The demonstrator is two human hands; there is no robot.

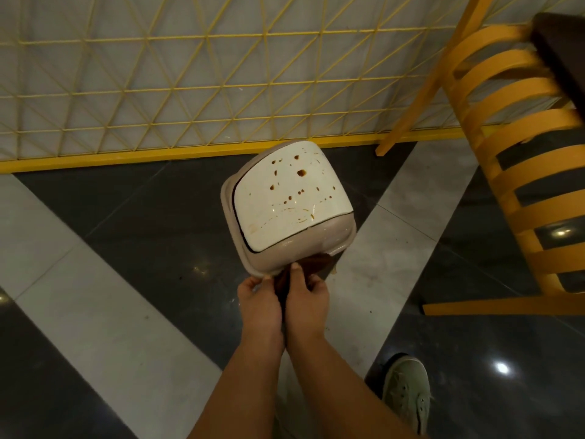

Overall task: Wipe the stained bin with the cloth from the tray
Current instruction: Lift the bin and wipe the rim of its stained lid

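on bin (pixel 289 198) lid, brown stains

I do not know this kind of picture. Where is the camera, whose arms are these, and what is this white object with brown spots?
There is one picture, from a camera worn on a person's head, looking down. The two bare arms are that person's. The left hand and right hand together hold a dark brown cloth at the near edge of a white bin. Its lid is spotted with brown stains, not yet wiped. The bin stands on a tiled floor. A yellow chair is at the right, a yellow wire fence behind, and the person's shoe below.
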